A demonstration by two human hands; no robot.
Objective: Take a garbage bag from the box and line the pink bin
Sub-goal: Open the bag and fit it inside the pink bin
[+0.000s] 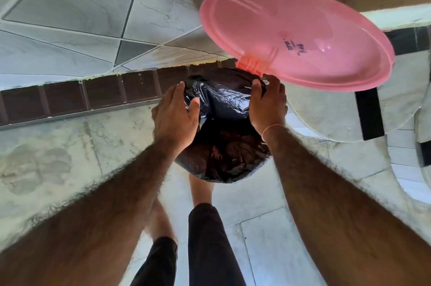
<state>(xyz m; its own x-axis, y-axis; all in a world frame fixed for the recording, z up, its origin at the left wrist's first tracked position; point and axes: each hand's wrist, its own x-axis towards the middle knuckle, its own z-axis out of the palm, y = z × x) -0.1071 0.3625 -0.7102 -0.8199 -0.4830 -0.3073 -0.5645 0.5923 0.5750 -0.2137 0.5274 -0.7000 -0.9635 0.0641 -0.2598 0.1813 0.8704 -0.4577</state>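
Garbage bag (224, 108), black and glossy, sits between both hands, stretched over the mouth of the pink bin (bin body fully covered by plastic, only its lid visible). Left hand (176, 114) is on the bag's left side, fingers curled over the edge of the plastic, thumb pressed into the film near the top. Right hand (268, 105) is on the opposite side, fingers hooked over the far right edge of the bag just below the lid hinge, gripping the plastic there; a thin thread band circles that wrist. Bag's open interior shows as a dark crumpled hollow below and between the wrists, with the nearer rim folded outward.

Pink lid (296, 36) stands flipped open behind and to the right of the hands, inner face toward the camera, dark handwritten marks on it, hinge tab touching the bag's back edge.

Bin stands on a marble floor (58, 146). Person's legs in dark shorts (207, 246) are just below the bag. Dark brown tile band (81, 97) runs behind, pale tiled wall (81, 6) above it.
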